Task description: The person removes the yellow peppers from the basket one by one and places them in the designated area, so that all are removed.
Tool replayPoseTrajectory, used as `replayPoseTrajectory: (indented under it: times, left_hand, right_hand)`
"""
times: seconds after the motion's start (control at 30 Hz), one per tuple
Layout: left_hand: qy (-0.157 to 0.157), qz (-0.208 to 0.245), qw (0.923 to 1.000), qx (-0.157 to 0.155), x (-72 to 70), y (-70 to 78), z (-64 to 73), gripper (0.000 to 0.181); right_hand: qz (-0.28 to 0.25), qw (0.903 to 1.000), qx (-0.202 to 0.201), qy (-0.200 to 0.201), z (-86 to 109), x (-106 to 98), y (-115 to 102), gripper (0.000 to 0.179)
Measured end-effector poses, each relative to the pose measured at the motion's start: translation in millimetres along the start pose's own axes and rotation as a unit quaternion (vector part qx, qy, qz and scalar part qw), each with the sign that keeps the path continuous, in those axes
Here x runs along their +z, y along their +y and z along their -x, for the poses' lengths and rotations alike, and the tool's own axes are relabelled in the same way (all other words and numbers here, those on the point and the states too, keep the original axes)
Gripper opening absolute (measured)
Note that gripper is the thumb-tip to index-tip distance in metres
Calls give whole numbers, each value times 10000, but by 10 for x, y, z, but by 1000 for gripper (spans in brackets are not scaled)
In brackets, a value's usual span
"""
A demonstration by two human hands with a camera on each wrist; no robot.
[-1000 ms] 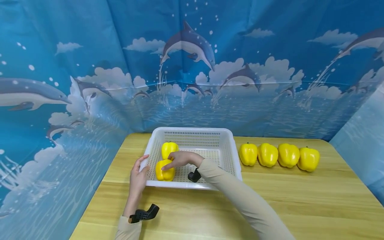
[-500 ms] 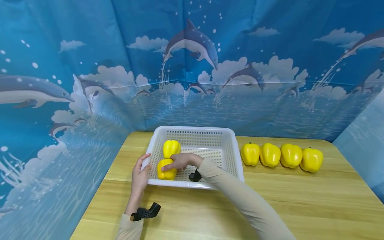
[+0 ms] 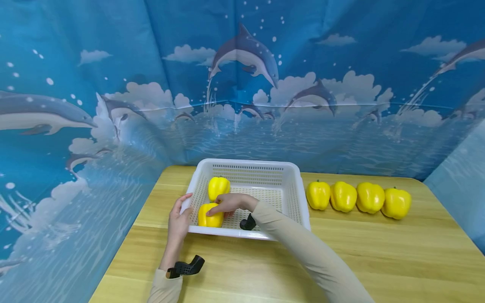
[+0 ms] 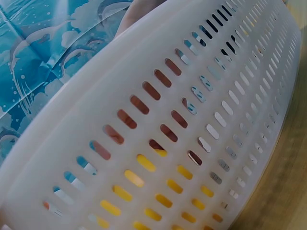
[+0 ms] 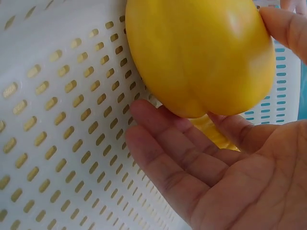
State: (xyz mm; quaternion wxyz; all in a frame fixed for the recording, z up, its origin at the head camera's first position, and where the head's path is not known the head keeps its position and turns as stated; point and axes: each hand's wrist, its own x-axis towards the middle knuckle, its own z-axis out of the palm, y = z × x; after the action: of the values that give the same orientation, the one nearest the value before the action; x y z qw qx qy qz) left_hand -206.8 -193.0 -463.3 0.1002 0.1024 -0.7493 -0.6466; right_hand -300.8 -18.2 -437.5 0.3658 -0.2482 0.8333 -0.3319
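Observation:
A white slotted plastic basket (image 3: pixel 251 162) stands on the wooden table. In its left part are two yellow bell peppers, one behind the other. My right hand (image 3: pixel 235 202) reaches into the basket and holds the front bell pepper (image 3: pixel 205 219), thumb on one side and fingers on the other. In the right wrist view this bell pepper (image 5: pixel 196 57) is close to the slotted wall, some fingertips beneath it. The rear bell pepper (image 3: pixel 218 188) lies just beyond. My left hand (image 3: pixel 178 223) grips the basket's left rim; the left wrist view shows mostly the slotted wall (image 4: pixel 158 115).
Right of the basket, several more yellow bell peppers (image 3: pixel 343 197) are lined up side by side on the table (image 3: pixel 363 252). A blue curtain with dolphins (image 3: pixel 242 126) hangs right behind the table's back edge. Black wrist cameras (image 3: pixel 187 266) sit on both wrists.
Within the basket, the front bell pepper has shifted slightly left and toward the front corner with my right hand. My left hand stays on the rim. The head view has turned a little.

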Motion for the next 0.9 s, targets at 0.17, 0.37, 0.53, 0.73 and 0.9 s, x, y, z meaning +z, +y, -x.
replayPoseTrajectory:
  times: [0.17,0.37,0.53,0.73,0.9]
  left_hand:
    - [-4,-22,10000,-14,9,7,1,42]
    - [12,-29,10000,-20,2,6,-2,42]
    - [0,-12,10000,-66,0,0,-11,42]
    - [-10,58,9999,-84,-6,-5,-19,41]
    - [-33,43,10000,-77,-8,-10,-28,41]
  right_hand:
    - [-81,9999,-54,40,20,-10,17,39]
    - [-87,9999,-47,41,22,-25,32,36]
    - [-109,9999,-17,118,25,-32,40,37]
    - [-141,9996,-54,229,61,-48,50,37]
    - [-348,9992,-106,186,80,-72,60,37]
